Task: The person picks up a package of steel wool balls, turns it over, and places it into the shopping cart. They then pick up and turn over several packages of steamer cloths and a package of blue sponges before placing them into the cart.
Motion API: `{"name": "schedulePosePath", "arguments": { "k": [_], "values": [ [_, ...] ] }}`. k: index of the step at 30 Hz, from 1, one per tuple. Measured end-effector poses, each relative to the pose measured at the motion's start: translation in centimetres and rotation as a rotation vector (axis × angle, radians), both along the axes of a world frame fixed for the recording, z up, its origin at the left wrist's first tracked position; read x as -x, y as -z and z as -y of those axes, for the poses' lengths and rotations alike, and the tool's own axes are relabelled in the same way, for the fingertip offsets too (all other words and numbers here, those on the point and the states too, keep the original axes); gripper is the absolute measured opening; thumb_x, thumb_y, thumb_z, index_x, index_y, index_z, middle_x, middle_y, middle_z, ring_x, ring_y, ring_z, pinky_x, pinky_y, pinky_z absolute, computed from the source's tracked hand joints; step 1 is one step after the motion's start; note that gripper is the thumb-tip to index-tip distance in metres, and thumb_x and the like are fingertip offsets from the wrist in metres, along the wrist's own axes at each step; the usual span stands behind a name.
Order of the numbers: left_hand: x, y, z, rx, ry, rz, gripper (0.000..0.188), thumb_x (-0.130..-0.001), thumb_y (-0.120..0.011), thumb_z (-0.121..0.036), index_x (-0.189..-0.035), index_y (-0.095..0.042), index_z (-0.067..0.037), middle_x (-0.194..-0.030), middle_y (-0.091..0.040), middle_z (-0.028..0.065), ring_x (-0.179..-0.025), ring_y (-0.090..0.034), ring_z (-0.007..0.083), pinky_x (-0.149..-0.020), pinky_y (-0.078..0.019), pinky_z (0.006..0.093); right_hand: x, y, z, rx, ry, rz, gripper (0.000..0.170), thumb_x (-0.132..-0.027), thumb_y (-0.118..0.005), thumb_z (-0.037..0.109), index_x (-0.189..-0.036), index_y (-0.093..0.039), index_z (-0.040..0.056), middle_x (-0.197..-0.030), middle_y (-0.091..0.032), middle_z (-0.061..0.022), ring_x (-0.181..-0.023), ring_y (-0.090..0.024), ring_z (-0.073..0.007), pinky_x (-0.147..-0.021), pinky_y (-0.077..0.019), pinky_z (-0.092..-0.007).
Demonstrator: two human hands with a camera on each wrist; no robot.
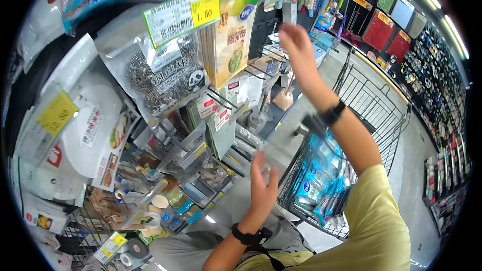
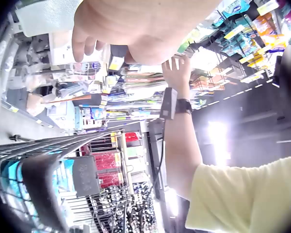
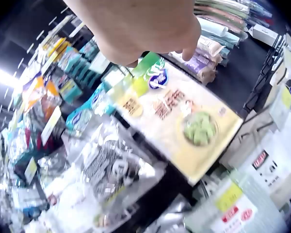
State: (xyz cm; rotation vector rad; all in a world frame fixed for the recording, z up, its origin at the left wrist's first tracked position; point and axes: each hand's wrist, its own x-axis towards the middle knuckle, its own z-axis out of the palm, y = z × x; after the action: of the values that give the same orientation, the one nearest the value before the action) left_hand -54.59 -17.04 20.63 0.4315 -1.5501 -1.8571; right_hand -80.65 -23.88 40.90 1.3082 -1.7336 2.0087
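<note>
My right hand is raised beside the display, holding nothing, its fingers extended in the head view. To its left hangs a yellow-green pack with a bowl of food printed on it. That same pack lies just below the fingers in the right wrist view. Lower down, my left hand has its thumb apart from the fingers and nothing between them. Grey-green cloths with red labels hang to its upper left. A bag of steel wool scourers hangs left of the yellow-green pack.
A wire shopping cart stands at the right, with blue packages inside. Metal hooks stick out from the display. A yellow price tag fronts the upper hooks. More shelving lines the far right.
</note>
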Motion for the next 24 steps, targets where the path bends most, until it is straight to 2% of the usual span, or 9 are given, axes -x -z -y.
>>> {"name": "schedulePosePath", "arguments": {
  "k": [3, 6, 9, 11, 14, 15, 17, 20, 24],
  "values": [
    [-3.9, 3.1, -0.8, -0.105, 0.028, 0.040, 0.054, -0.101, -0.058, -0.012, -0.148, -0.034, 0.000, -0.143, -0.048, 0.0199, -0.133, -0.048, 0.0291, -0.109, -0.0405, 0.0396, -7.0, 1.1, -2.6, -0.250, -0.089, -0.013, 0.065, -0.094, -0.069, 0.024, -0.146, -0.040, -0.0019, -0.144, -0.049, -0.0201, -0.135, -0.047, -0.0278, -0.113, -0.0378, -0.0369],
    [-8.0, 7.2, -0.5, -0.103, 0.017, 0.045, 0.047, -0.102, -0.058, -0.014, -0.144, -0.040, -0.001, -0.135, -0.056, 0.0157, -0.125, -0.055, 0.0229, -0.104, -0.0447, 0.0348, -7.6, 2.9, 2.3, -0.206, -0.117, -0.304, 0.085, -0.095, -0.064, 0.023, -0.158, -0.012, -0.0009, -0.159, -0.024, -0.0305, -0.150, -0.024, -0.0394, -0.122, -0.0193, -0.0418],
    [-13.2, 8.6, -0.5, -0.086, -0.010, 0.115, 0.042, -0.103, -0.058, -0.016, -0.139, -0.044, -0.001, -0.132, -0.059, 0.0156, -0.120, -0.058, 0.0210, -0.102, -0.0460, 0.0331, -6.0, 4.7, 9.5, -0.206, 0.113, -0.245, 0.071, -0.097, -0.057, 0.028, -0.154, -0.027, -0.0002, -0.155, -0.031, -0.0340, -0.147, -0.029, -0.0434, -0.121, -0.0235, -0.0443],
    [-17.3, 8.6, -0.4, -0.067, -0.073, 0.181, 0.041, -0.103, -0.057, -0.018, -0.138, -0.045, -0.001, -0.126, -0.063, 0.0142, -0.114, -0.061, 0.0198, -0.099, -0.0477, 0.0321, -5.4, 4.6, 10.8, -0.265, -0.021, -0.215, 0.063, -0.095, -0.057, 0.027, -0.148, -0.039, -0.0003, -0.151, -0.038, -0.0333, -0.144, -0.034, -0.0443, -0.120, -0.0266, -0.0468],
    [-22.4, 11.5, -0.1, -0.063, -0.189, 0.222, 0.035, -0.104, -0.056, -0.020, -0.133, -0.051, -0.001, -0.117, -0.068, 0.0106, -0.104, -0.065, 0.0166, -0.088, -0.0510, 0.0290, -2.1, 8.0, 12.4, -0.261, 0.002, -0.292, 0.059, -0.095, -0.056, 0.021, -0.147, -0.040, -0.0012, -0.151, -0.040, -0.0280, -0.145, -0.036, -0.0381, -0.119, -0.0281, -0.0434],
    [-23.8, 12.3, 0.4, -0.122, -0.214, 0.230, 0.033, -0.104, -0.055, -0.020, -0.132, -0.052, -0.002, -0.118, -0.068, 0.0104, -0.103, -0.066, 0.0178, -0.088, -0.0515, 0.0298, -0.5, 9.3, 12.9, -0.205, 0.166, -0.439, 0.060, -0.092, -0.060, 0.023, -0.144, -0.043, -0.0030, -0.138, -0.052, -0.0297, -0.130, -0.050, -0.0429, -0.114, -0.0339, -0.0482],
    [-27.8, 13.8, 0.7, -0.269, -0.221, 0.280, 0.029, -0.105, -0.052, -0.018, -0.130, -0.053, -0.005, -0.119, -0.068, 0.0099, -0.101, -0.067, 0.0203, -0.087, -0.0526, 0.0314, -3.3, 7.4, 8.8, -0.323, 0.113, -0.186, 0.063, -0.091, -0.063, 0.025, -0.144, -0.043, -0.0030, -0.136, -0.053, -0.0294, -0.130, -0.050, -0.0421, -0.114, -0.0335, -0.0479],
    [-31.2, 13.4, 0.9, -0.506, -0.297, 0.253, 0.026, -0.104, -0.052, -0.018, -0.126, -0.056, -0.006, -0.120, -0.067, 0.0111, -0.098, -0.068, 0.0226, -0.084, -0.0549, 0.0344, -3.7, 5.7, 6.6, -0.249, 0.148, -0.261, 0.069, -0.091, -0.065, 0.028, -0.147, -0.039, -0.0019, -0.139, -0.050, -0.0297, -0.134, -0.045, -0.0422, -0.114, -0.0324, -0.0462],
    [-32.2, 14.1, 2.5, -0.512, -0.295, 0.255, 0.028, -0.104, -0.054, -0.024, -0.126, -0.055, -0.007, -0.115, -0.069, 0.0079, -0.094, -0.069, 0.0181, -0.073, -0.0546, 0.0301, -3.5, 3.1, 9.5, -0.263, 0.169, -0.174, 0.075, -0.092, -0.063, 0.029, -0.154, -0.030, 0.0041, -0.148, -0.039, -0.0302, -0.140, -0.034, -0.0454, -0.116, -0.0295, -0.0431]
  ]
}}
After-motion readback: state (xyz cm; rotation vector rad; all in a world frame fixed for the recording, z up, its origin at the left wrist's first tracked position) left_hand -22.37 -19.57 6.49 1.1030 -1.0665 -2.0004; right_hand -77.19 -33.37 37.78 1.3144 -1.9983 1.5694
